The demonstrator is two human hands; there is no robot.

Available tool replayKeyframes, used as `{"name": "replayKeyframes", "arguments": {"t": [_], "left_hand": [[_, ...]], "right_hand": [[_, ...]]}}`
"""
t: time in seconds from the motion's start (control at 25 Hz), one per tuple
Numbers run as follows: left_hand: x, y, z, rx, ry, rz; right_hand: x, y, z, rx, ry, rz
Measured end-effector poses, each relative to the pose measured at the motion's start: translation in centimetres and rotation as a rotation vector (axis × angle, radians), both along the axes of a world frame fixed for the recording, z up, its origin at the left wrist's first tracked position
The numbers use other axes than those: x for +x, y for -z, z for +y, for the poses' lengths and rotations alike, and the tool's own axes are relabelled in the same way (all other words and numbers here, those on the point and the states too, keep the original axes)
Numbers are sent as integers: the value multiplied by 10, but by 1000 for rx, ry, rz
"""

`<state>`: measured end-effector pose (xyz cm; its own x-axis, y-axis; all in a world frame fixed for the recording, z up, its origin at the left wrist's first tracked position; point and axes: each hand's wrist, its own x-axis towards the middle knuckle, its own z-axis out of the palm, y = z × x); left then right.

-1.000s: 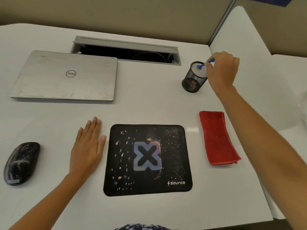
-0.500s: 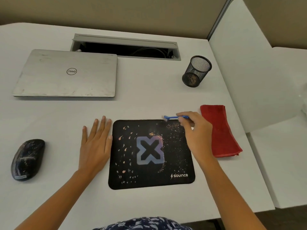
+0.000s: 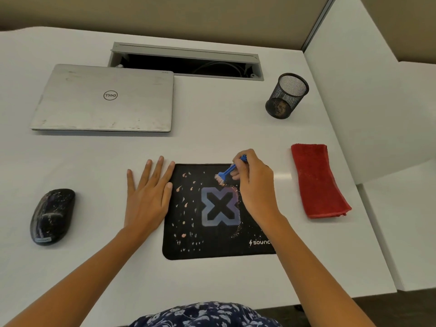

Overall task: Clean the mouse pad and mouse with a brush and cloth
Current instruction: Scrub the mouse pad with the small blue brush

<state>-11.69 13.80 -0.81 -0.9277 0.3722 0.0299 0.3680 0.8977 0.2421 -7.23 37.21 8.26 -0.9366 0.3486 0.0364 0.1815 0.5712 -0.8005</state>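
Observation:
A black mouse pad (image 3: pixel 203 232) with a purple X and specks of debris lies at the desk's middle front. My right hand (image 3: pixel 256 185) grips a small blue brush (image 3: pixel 225 173), whose bristles touch the pad's upper right area. My left hand (image 3: pixel 148 197) lies flat with fingers spread, just left of the pad, its thumb and fingertips at the pad's edge. A black mouse (image 3: pixel 52 215) speckled with dust sits at the far left. A folded red cloth (image 3: pixel 317 180) lies to the right of the pad.
A closed silver laptop (image 3: pixel 103 99) rests at the back left. Behind it is an open cable tray (image 3: pixel 186 61). A black mesh pen cup (image 3: pixel 286 95) stands at the back right. A white divider panel (image 3: pixel 368 90) borders the desk's right side.
My right hand took the blue brush from the mesh cup, carried it down to the mouse pad, and now has the bristles on the pad. My left hand shifted slightly toward the pad.

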Motion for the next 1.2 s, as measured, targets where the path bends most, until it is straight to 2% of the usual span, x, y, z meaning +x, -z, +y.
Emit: {"name": "replayKeyframes", "arguments": {"t": [0.2, 0.4, 0.52, 0.68, 0.92, 1.12, 1.2], "left_hand": [[-1, 1, 0, 15, -2, 3], [-1, 2, -1, 29, -2, 5], [-1, 3, -1, 34, -2, 7], [0, 2, 0, 32, -2, 10], [0, 2, 0, 36, -8, 9], [0, 1, 0, 36, -12, 5], [1, 1, 0, 36, -14, 4]], "right_hand": [[13, 8, -11, 17, 62, -34], [21, 7, 14, 334, 319, 129], [23, 3, 8, 241, 296, 179], [16, 10, -14, 126, 163, 120], [19, 5, 42, 325, 444, 84], [10, 8, -8, 95, 228, 119], [6, 8, -13, 103, 194, 104]]}}
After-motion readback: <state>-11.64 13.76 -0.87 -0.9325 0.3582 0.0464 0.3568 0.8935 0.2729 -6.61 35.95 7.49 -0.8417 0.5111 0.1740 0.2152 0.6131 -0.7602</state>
